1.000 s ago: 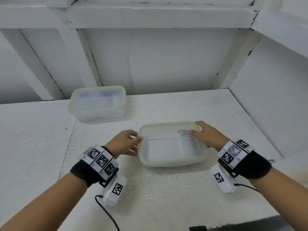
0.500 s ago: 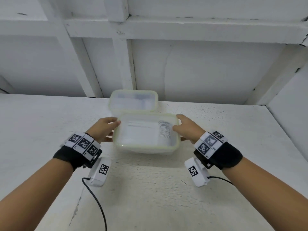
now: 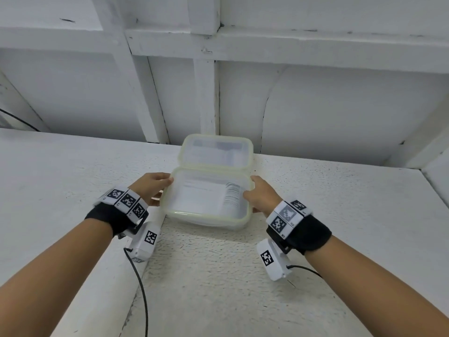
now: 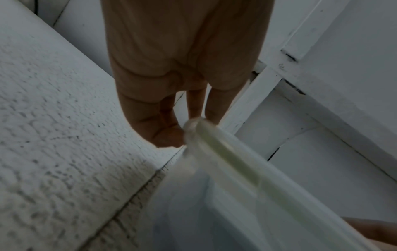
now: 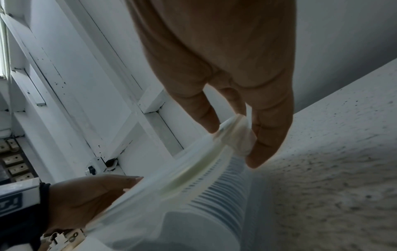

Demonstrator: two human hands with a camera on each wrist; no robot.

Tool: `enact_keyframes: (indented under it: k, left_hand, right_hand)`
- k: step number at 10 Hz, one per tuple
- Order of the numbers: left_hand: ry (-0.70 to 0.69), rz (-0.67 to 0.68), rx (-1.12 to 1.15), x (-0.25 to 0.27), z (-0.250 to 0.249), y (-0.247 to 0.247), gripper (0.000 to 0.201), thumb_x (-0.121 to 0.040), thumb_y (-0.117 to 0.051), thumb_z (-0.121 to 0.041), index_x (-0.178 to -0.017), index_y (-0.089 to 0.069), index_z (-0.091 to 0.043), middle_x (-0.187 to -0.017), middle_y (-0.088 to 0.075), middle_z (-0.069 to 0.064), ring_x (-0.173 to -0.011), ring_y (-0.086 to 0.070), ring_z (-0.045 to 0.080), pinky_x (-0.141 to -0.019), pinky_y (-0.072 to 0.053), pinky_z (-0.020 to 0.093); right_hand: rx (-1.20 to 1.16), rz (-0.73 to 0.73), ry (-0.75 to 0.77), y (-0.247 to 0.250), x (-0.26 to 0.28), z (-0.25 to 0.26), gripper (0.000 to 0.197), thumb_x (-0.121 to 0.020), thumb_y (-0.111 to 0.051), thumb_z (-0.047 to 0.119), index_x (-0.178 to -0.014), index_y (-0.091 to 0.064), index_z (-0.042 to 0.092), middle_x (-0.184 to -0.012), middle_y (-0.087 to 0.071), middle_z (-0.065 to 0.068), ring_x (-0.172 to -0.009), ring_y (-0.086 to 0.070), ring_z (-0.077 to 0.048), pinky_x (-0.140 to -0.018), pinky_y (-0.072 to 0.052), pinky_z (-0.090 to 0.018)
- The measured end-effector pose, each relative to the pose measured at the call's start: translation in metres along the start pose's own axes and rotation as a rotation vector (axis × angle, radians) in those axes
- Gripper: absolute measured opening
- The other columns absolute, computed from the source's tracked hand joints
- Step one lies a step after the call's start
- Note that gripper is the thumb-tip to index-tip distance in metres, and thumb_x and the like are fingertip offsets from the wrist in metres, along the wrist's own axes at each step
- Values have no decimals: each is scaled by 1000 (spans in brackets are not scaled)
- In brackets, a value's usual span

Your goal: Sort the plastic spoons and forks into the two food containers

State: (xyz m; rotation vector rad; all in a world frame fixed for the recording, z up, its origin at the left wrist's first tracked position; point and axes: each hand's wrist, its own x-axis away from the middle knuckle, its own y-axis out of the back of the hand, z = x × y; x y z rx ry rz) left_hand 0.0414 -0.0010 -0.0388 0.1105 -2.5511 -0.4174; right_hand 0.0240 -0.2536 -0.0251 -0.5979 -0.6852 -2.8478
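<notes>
- Head view: the left hand (image 3: 150, 188) and right hand (image 3: 261, 197) grip opposite ends of the near clear rectangular plastic container (image 3: 206, 198).
- It touches the far clear plastic container (image 3: 216, 150) on the white desk (image 3: 206, 276).

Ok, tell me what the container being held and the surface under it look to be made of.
Held container: apparently translucent, slightly frosted plastic with a pale yellow-green rim, perhaps a seal; the label's barcode reads through the wall. The left hand and right hand grip its ends.
Surface: white, rough, matt and speckled, like painted plaster or concrete; which, I cannot tell.
</notes>
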Motion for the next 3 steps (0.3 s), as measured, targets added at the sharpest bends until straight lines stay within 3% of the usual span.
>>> enact_keyframes:
  k: [1, 2, 3]
  left_hand:
    - [-14, 10, -15, -3, 3, 3, 32, -97, -49, -22, -128, -54, -11, -95, -60, 0, -82, -58, 19, -67, -48, 31]
    - [-19, -7, -71, -1, -1, 3, 35, -97, -49, -22, -129, -52, -8, -100, -61, 2, -83, -60, 20, -66, -49, 31]
    - [-74, -106, -258, -3, -1, 4, 42, -97, -48, -25, -135, -46, -7, -123, -56, 12, -107, -56, 29, -85, -49, 40]
  right_hand:
    - [2, 13, 3, -2, 1, -4, 39, -90, -45, 5, -128, -44, 13, -119, -56, -11, -107, -56, -31, -87, -52, -49]
    - [2, 28, -7, 2, 1, -4, 47, -91, -47, 10, -136, -37, 15, -124, -54, -9, -111, -54, -29, -90, -51, -46]
    - [51, 20, 10, 12, 4, -12, 55, -94, -47, 19, -145, -25, 20, -127, -53, -6, -114, -50, -23, -95, -44, -35]
